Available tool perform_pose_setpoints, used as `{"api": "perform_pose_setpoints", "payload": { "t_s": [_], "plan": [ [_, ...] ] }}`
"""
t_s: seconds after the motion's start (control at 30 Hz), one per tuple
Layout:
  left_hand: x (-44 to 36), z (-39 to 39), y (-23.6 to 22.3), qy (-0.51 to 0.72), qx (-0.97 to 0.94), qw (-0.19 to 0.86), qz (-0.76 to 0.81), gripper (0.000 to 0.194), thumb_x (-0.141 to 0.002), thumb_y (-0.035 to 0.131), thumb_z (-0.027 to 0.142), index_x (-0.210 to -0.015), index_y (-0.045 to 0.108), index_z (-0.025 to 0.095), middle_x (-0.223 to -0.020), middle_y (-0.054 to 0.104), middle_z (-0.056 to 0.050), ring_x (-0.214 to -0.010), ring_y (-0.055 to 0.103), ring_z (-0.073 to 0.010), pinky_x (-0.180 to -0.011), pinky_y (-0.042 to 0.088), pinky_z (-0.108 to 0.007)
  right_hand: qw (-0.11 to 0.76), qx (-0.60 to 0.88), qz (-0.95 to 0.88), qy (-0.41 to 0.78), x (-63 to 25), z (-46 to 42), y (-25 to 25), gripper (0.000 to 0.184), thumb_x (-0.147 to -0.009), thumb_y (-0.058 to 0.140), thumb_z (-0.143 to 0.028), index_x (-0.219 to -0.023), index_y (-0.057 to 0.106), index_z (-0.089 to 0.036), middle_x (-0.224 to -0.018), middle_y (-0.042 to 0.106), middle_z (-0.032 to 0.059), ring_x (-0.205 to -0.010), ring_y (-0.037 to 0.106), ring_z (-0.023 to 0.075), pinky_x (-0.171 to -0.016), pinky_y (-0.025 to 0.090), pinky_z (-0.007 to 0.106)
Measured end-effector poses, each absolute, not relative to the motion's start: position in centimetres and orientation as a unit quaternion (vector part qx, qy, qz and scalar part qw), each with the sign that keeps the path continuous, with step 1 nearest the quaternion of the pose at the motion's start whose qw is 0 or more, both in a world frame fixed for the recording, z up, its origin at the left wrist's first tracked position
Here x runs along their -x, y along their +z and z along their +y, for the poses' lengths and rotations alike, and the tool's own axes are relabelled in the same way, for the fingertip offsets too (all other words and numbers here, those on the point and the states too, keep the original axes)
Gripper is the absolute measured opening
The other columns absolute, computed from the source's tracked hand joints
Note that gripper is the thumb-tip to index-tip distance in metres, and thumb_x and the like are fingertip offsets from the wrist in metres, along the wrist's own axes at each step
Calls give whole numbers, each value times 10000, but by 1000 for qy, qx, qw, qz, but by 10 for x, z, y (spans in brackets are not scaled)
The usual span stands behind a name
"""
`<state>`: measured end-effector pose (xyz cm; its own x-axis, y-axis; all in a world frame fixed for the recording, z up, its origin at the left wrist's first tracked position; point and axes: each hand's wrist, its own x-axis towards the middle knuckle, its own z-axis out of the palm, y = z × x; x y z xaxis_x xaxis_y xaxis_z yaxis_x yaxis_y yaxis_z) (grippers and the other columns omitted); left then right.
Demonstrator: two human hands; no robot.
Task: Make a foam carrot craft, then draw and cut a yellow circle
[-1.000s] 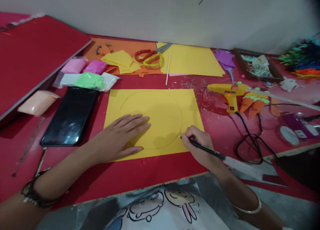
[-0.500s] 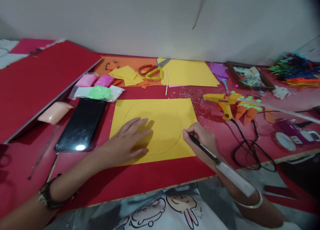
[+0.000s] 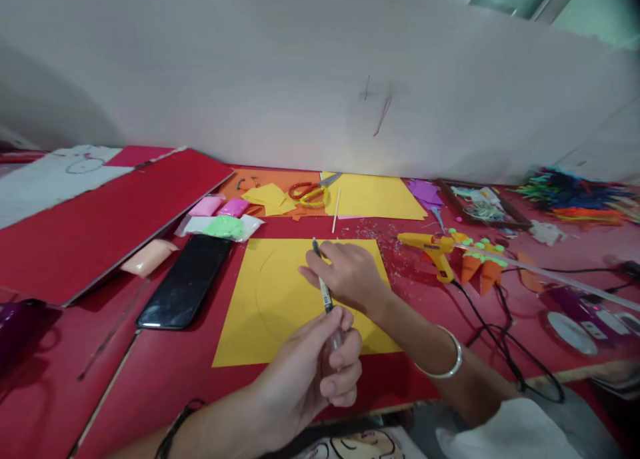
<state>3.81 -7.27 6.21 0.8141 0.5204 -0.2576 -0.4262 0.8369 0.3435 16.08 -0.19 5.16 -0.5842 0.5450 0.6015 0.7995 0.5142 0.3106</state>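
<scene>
A yellow sheet [image 3: 260,312] with a pencilled circle lies on the red table in front of me. Above it, both hands hold a thin black pen [image 3: 324,291] with a pale end, its tip pointing up and away. My right hand [image 3: 350,276], a bangle on its wrist, is pinched round the pen's upper part. My left hand [image 3: 305,372] is closed round the pale lower end, near the sheet's front edge. Neither hand rests on the paper.
A black phone [image 3: 187,282] lies left of the sheet, with bags of coloured clay [image 3: 220,226] behind it and a raised red board [image 3: 100,226] further left. A yellow glue gun [image 3: 430,246], paper carrots [image 3: 477,262] and a black cable [image 3: 500,339] are on the right. Scissors [image 3: 307,192] lie at the back.
My left hand lifted off the yellow sheet and closed on the pen's lower end. My right hand left the circle's edge and raised the pen over the sheet. The camera tilted upward.
</scene>
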Motion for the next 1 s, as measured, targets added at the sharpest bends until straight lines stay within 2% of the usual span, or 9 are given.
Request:
{"api": "perform_pose_setpoints", "payload": {
  "t_s": [0.13, 0.23, 0.43, 0.53, 0.63, 0.77, 0.87, 0.93, 1.0],
  "plan": [
    [-31, -78, 76, 280, -46, 949, 137, 214, -870, 382, 324, -727, 389, 165, -494, 263, 87, -355, 196, -8, -403, 201, -149, 255, 325, -862, -294, -162, 7, 55, 225, -835, 375, -222, -681, 531, -175, -546, 499, -7, -456, 362, 79, -471, 194, 268],
    [-25, -79, 88, 298, 12, 951, 84, 207, -847, 448, 280, -700, 368, 157, -492, 240, 95, -347, 196, 3, -420, 217, -145, 274, 316, -872, -255, -159, 21, 67, 272, -846, 344, -208, -620, 491, -181, -508, 463, -16, -441, 325, 77, -457, 169, 278],
    [-20, -79, 102, 372, 44, 927, -21, 206, -887, 350, 259, -701, 356, 170, -460, 270, 105, -264, 113, 16, -362, 168, -135, 300, 308, -868, -248, -140, 35, 96, 333, -885, 260, -265, -651, 489, -205, -524, 439, -11, -474, 335, 93, -471, 184, 292],
    [-18, -81, 106, 398, 29, 917, -5, 221, -889, 341, 264, -689, 366, 173, -447, 258, 106, -262, 79, 12, -367, 183, -140, 296, 294, -869, -265, -132, 37, 105, 345, -891, 243, -289, -675, 502, -214, -529, 429, -11, -488, 340, 94, -476, 193, 286],
    [-9, -89, 112, 418, -34, 907, 36, 247, -883, 343, 278, -657, 380, 185, -419, 233, 98, -264, 42, -6, -348, 173, -155, 307, 325, -870, -207, -134, 51, 112, 365, -894, 238, -327, -672, 500, -204, -541, 421, -10, -499, 345, 88, -473, 201, 269],
    [2, -94, 113, 350, -225, 906, 71, 335, -822, 391, 463, -592, 359, 221, -367, 147, 71, -286, 117, -78, -332, 161, -219, 427, 462, -772, -94, -157, 78, 116, 397, -888, 263, -391, -628, 467, -172, -529, 388, -17, -475, 325, 71, -452, 204, 241],
    [-2, -79, 98, 495, -323, 779, 210, 346, -817, 370, 505, -624, 362, 218, -436, 158, 72, -345, 120, -75, -387, 200, -223, 507, 444, -739, 18, -168, 77, 113, 399, -875, 298, -416, -629, 488, -165, -529, 419, -21, -482, 378, 61, -463, 273, 216],
    [-6, -63, 83, 508, -477, 633, 338, 229, -832, 415, 413, -711, 428, 219, -556, 303, 45, -459, 271, -88, -459, 249, -226, 541, 399, -725, 152, -166, 61, 111, 414, -878, 277, -427, -652, 510, -170, -500, 428, -34, -421, 363, 49, -424, 284, 200],
    [-8, -49, 68, 476, -596, 489, 424, 135, -843, 415, 359, -839, 458, 231, -671, 380, 22, -563, 349, -106, -526, 287, -238, 560, 375, -686, 274, -162, 37, 110, 458, -882, 222, -447, -662, 520, -177, -456, 426, -44, -356, 331, 46, -361, 252, 193]
  ]
}}
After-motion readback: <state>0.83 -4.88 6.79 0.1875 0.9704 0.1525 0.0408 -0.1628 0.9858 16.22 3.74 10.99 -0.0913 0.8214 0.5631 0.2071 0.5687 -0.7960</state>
